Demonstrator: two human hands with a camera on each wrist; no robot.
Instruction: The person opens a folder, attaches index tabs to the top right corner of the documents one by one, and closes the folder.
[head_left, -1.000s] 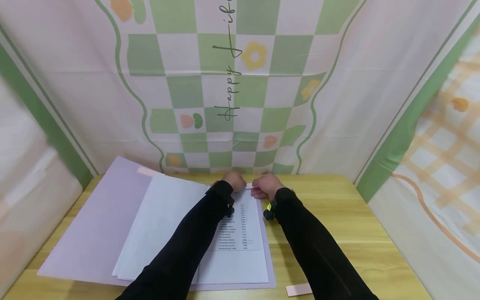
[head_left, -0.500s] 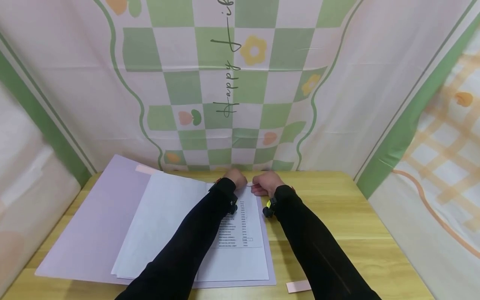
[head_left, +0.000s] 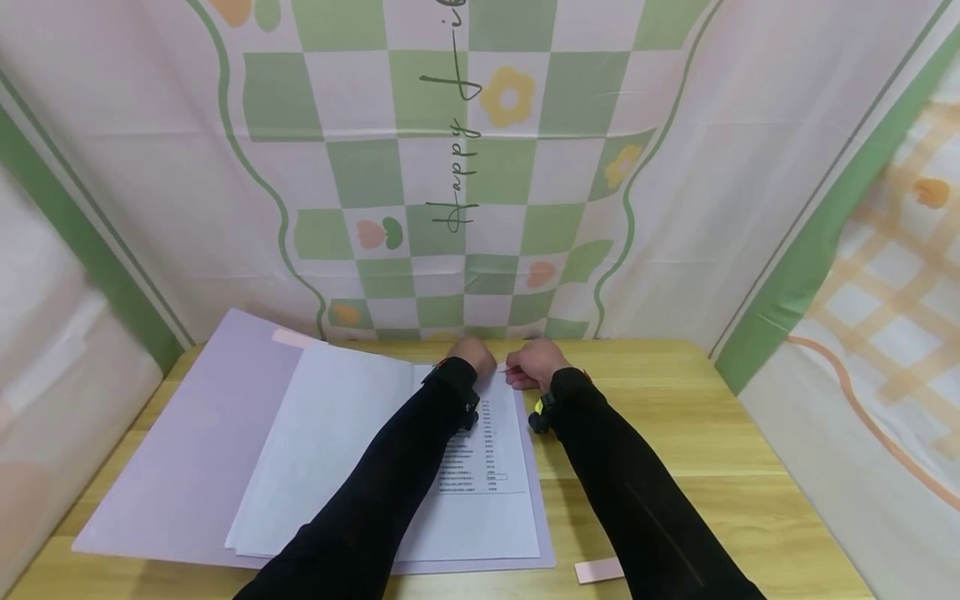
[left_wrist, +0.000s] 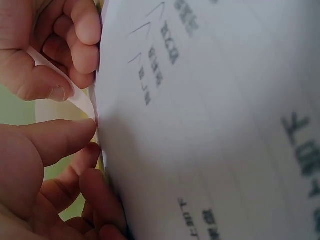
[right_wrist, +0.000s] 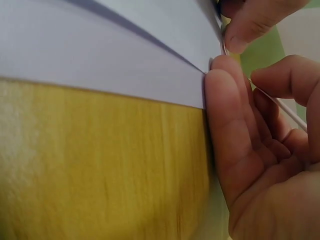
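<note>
A lilac folder (head_left: 187, 442) lies spread on the table, with white pages inside. Its right-hand page (head_left: 472, 533) carries printed lines of text, and the left forearm crosses it. At that page's top edge, my right hand (head_left: 536, 362) pinches a pale pink strip (left_wrist: 82, 102) between thumb and index finger, its other fingers against the page edge. Close beside it, my left hand (head_left: 474, 357) pinches the strip's other end at the page edge with thumb and fingertips. In the right wrist view the strip (right_wrist: 287, 110) appears edge-on.
Another pink strip (head_left: 598, 570) lies on the wooden table (head_left: 675, 467) by the right forearm. A pink piece (head_left: 291, 337) sits at the top of the folder's left cover. Behind the table hangs a green-and-white checked cloth (head_left: 495, 175), with more cloth at both sides.
The strip between my hands has tilted from flat-facing to nearly edge-on in the head view. Both hands stay at the page's top edge; the view has shifted slightly.
</note>
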